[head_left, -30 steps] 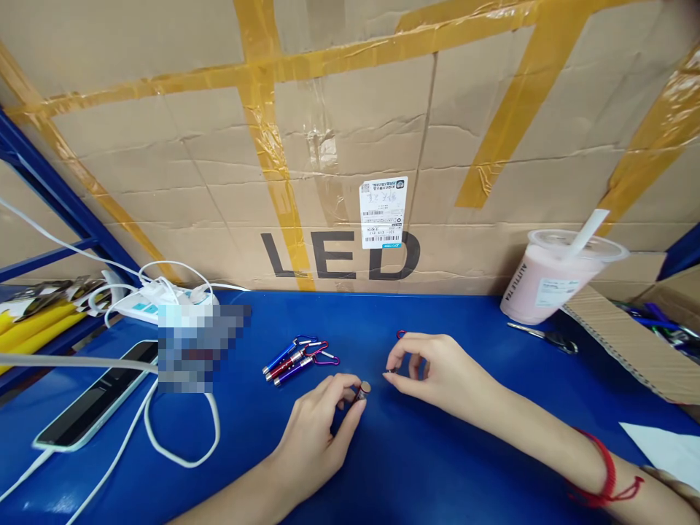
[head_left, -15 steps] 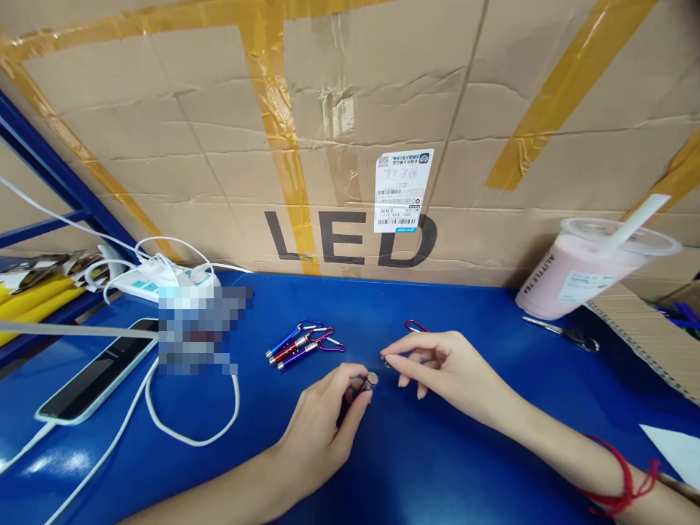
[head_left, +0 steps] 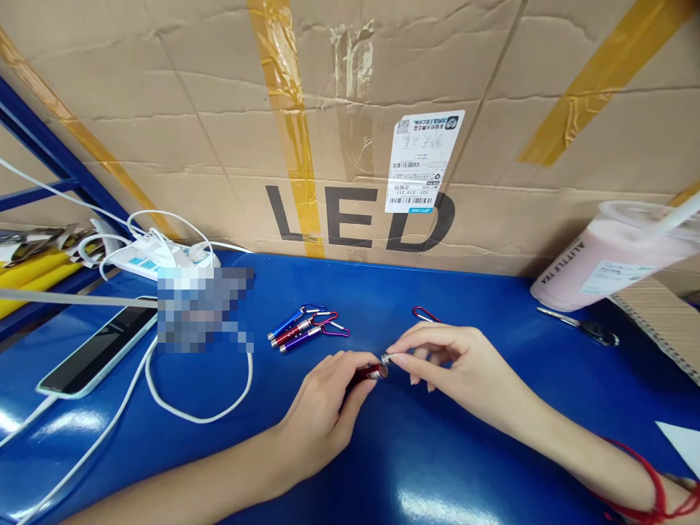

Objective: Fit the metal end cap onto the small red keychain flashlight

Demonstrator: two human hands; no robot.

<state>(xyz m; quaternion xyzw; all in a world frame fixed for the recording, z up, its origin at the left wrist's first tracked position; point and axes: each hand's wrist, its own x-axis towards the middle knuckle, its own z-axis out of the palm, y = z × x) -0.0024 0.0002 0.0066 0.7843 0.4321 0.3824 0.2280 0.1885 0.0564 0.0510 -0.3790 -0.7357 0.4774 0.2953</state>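
My left hand [head_left: 328, 401] is closed around a red mini flashlight [head_left: 372, 372], whose silver round end points right. Close by, my right hand [head_left: 448, 357] pinches a small silvery metal piece [head_left: 387, 359] between thumb and fingertip, right at the flashlight's end. Whether the two parts touch, I cannot tell. Beyond my left hand lie three more mini flashlights with carabiner clips: a blue one [head_left: 286, 322], a red one [head_left: 289, 334] and a purple one [head_left: 300, 340]. Behind my right hand a red carabiner [head_left: 425, 314] rests on the table, partly hidden by the fingers.
A large cardboard box [head_left: 219, 146] stands along the back of the blue table [head_left: 437, 452]. At left are a phone [head_left: 98, 350], a white cable [head_left: 186, 418] and a power strip [head_left: 136, 259]. On the right stand a drink cup [head_left: 596, 255] and a key [head_left: 580, 326].
My hands have come closer together, bringing the silvery piece to the flashlight's end. The flashlight has turned so that more of its red side shows. The camera view has shifted slightly.
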